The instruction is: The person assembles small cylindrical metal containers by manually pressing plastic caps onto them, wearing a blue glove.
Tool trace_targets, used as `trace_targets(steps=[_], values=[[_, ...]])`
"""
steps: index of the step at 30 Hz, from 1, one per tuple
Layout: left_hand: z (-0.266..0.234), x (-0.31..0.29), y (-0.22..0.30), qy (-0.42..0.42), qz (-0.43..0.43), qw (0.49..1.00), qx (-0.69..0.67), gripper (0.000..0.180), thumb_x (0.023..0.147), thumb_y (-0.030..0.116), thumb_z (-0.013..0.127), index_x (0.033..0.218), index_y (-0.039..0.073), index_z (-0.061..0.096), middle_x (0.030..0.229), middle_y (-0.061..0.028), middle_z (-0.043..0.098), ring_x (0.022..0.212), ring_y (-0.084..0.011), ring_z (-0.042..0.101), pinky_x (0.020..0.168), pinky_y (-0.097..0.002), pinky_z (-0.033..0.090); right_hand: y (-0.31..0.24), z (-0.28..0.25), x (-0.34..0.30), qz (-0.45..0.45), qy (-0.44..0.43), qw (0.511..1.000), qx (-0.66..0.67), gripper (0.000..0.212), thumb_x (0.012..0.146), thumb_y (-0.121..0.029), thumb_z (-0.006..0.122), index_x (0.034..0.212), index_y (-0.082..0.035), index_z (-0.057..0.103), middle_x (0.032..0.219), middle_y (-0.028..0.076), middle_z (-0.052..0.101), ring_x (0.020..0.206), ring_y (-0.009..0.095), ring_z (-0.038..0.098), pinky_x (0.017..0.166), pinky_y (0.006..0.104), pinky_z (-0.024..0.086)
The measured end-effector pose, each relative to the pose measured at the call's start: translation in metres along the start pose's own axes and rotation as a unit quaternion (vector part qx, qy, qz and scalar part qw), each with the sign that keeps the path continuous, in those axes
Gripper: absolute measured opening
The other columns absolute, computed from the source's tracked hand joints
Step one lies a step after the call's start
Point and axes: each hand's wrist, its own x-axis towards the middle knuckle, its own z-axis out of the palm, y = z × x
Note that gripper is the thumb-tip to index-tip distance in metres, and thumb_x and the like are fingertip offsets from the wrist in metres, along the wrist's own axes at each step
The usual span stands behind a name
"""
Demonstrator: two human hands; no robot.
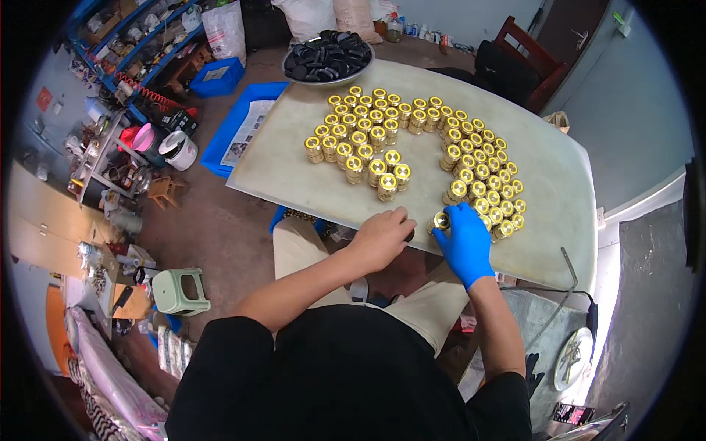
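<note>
My right hand [469, 246], in a blue glove, has its fingers and thumb closed around a short gold metal cylinder [440, 220] near the table's front edge. That cylinder's top looks darker than the others. My bare left hand [384, 239] is at the same edge, just left of it, fingers curled over a small black piece [409, 234] that is mostly hidden. Many gold cylinders with ringed tops stand upright on the table, in a left group [358, 138] and a right group [482, 171]. The nearest of the right group are right beside my gloved fingers.
A metal bowl [329, 81] heaped with black discs stands at the table's [294, 165] far left corner. Blue trays [213, 151] lie beyond its left edge. A bent metal rod [570, 272] is at the right, a green stool [179, 292] on the floor, a wooden chair [540, 62] behind.
</note>
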Motion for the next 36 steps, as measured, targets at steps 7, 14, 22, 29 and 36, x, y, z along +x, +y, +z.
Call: trace_targets(steps=[7,14,22,29,36], values=[[-0.001,-0.034,-0.019,0.039,-0.076,0.924,-0.373,0.051,0.091,0.003,0.073,0.140,0.007,0.058,0.117,-0.0029,0.059,0.094,-0.0094,0.062,0.083,-0.0257,0.052,0.001,0.014,0.000,0.030,-0.048,0.998,0.022,0.043,0.082,-0.022,0.082,0.114,-0.004,0.060,0.101,0.019,0.069,0.085,0.040,0.069,0.076,0.0478,0.056],[0.011,-0.041,-0.026,0.048,-0.128,0.780,-0.611,0.048,0.095,0.001,0.070,0.141,0.004,0.057,0.111,-0.0018,0.066,0.094,-0.0063,0.064,0.085,-0.0234,0.053,0.003,0.037,-0.026,0.124,-0.060,0.793,0.594,0.042,0.088,-0.005,0.079,0.126,-0.002,0.062,0.117,0.008,0.068,0.105,0.014,0.067,0.088,0.0314,0.057],[0.027,-0.028,-0.017,0.024,-0.144,0.784,-0.603,0.049,0.095,0.001,0.069,0.142,0.003,0.056,0.113,-0.0059,0.068,0.099,-0.0115,0.067,0.089,-0.0285,0.054,-0.005,0.036,-0.036,0.134,-0.085,0.793,0.589,0.044,0.089,0.000,0.076,0.130,0.000,0.061,0.120,0.008,0.068,0.107,0.014,0.066,0.092,0.0301,0.057],[0.024,-0.023,-0.014,0.003,-0.173,0.770,-0.614,0.046,0.095,0.000,0.069,0.140,0.002,0.058,0.120,-0.0068,0.066,0.102,-0.0120,0.066,0.091,-0.0289,0.054,-0.006,0.043,-0.042,0.110,-0.048,0.802,0.585,0.041,0.090,-0.002,0.076,0.129,0.000,0.062,0.120,0.009,0.068,0.106,0.013,0.066,0.091,0.0303,0.057],[0.011,-0.026,-0.008,0.045,-0.006,0.860,-0.509,0.033,0.090,-0.006,0.067,0.122,0.000,0.069,0.132,-0.0130,0.063,0.128,-0.0231,0.057,0.114,-0.0399,0.043,-0.001,0.053,-0.040,0.228,-0.117,0.701,0.666,0.033,0.095,-0.014,0.074,0.121,0.002,0.064,0.103,0.010,0.072,0.091,0.016,0.071,0.080,0.0305,0.059]])
